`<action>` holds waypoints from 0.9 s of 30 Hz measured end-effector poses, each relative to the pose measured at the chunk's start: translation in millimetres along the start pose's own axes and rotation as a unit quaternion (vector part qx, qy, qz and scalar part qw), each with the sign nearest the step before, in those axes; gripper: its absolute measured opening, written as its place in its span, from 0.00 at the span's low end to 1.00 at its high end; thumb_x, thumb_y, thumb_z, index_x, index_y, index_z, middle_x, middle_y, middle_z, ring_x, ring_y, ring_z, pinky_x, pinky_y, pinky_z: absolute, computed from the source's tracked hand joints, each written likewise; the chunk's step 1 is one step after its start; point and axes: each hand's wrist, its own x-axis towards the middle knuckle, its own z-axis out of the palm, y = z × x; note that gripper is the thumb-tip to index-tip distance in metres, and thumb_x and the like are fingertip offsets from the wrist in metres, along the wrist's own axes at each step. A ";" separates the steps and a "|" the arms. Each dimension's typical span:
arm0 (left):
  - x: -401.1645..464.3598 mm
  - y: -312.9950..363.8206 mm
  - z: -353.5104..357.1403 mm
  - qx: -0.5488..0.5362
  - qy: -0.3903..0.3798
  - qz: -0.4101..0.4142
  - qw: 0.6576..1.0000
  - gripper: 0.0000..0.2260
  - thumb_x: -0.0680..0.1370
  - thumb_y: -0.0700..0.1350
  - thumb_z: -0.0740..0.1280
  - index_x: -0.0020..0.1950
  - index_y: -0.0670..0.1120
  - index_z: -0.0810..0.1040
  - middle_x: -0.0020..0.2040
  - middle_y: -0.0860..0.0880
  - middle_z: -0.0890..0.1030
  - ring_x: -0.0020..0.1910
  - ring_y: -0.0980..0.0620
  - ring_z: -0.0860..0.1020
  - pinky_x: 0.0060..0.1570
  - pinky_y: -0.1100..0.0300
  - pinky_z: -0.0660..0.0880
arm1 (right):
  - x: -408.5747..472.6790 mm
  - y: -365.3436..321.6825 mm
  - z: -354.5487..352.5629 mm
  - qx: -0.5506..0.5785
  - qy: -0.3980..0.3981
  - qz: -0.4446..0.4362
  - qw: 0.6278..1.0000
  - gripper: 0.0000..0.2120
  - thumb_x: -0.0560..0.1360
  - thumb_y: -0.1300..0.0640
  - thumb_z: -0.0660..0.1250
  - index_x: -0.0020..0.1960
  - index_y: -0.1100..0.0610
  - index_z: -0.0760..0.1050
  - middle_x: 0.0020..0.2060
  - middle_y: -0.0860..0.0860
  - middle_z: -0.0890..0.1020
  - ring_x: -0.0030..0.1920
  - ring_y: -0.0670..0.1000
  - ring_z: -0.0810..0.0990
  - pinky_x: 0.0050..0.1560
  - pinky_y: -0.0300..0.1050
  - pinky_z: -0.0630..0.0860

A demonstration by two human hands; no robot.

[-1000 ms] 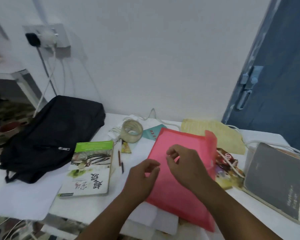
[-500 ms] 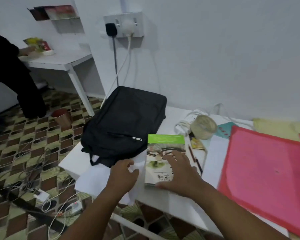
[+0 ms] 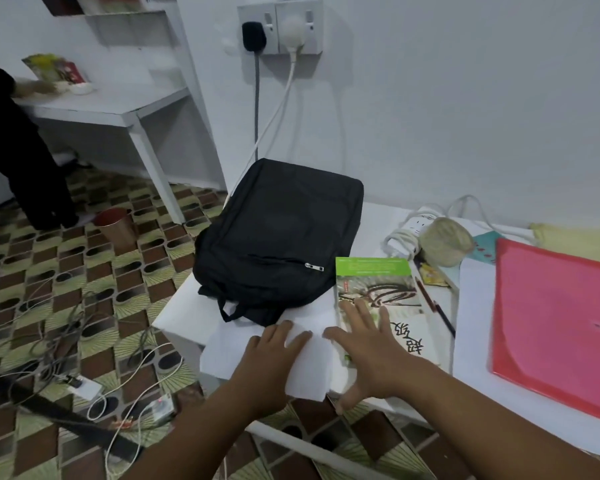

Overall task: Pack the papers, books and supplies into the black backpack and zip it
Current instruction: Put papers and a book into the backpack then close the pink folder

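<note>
- Left hand and right hand, fingers apart, are lying flat on white papers and green book.
- Gathering step; next, black backpack at 12 o'clock likely needs unzipping.

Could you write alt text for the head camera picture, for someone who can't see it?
A person's left hand and right hand press flat on white papers and a green-topped book at a white table's edge. A closed black backpack lies just behind, a red folder to the right.

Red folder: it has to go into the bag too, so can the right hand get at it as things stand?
Probably yes. The right hand lies flat on the book, and the red folder sits uncovered on that side.
</note>
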 end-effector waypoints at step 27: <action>-30.5 93.8 -170.5 0.004 0.191 0.092 0.977 0.04 0.79 0.45 0.64 0.53 0.52 0.74 0.42 0.50 0.80 0.35 0.48 0.73 0.27 0.59 0.60 | -29.1 13.7 -124.4 0.720 0.024 0.152 0.677 0.06 0.76 0.71 0.61 0.45 0.64 0.75 0.33 0.59 0.81 0.29 0.56 0.83 0.32 0.46 0.79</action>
